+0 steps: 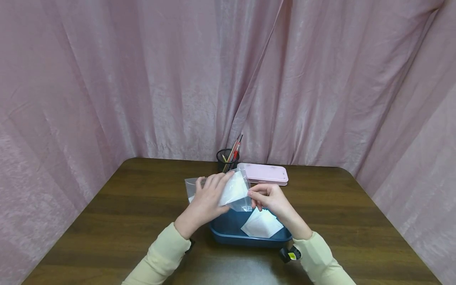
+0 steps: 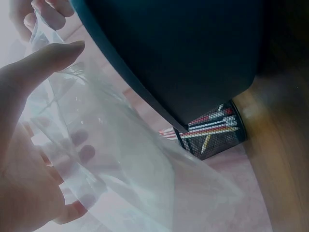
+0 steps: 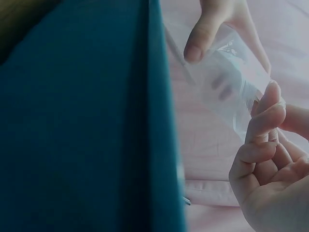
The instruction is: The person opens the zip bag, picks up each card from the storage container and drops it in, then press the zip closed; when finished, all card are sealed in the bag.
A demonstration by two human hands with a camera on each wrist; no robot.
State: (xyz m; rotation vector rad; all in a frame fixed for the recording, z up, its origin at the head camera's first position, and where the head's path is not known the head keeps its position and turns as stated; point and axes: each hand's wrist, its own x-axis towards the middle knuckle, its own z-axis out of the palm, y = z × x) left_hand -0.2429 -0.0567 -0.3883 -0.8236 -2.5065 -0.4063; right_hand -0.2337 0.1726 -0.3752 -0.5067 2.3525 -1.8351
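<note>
Above the far side of a blue tray (image 1: 231,227), my left hand (image 1: 208,196) holds a clear plastic bag (image 1: 236,187) with flat white contents. Its fingers spread over the top, and the thumb lies on the lower side. My right hand (image 1: 269,199) pinches the bag's right edge between thumb and fingers, as the right wrist view also shows, with the other fingers (image 3: 256,159) curled. Folded white sheets (image 1: 262,224) lie in the right part of the tray. In the left wrist view the bag (image 2: 140,169) hangs loose and see-through beside the thumb.
A black mesh pen cup (image 1: 223,158) with several pencils stands at the back of the brown wooden table (image 1: 149,213). Right of it lies a pink pencil case (image 1: 263,172). Pink curtains (image 1: 185,79) hang behind the table and at both sides.
</note>
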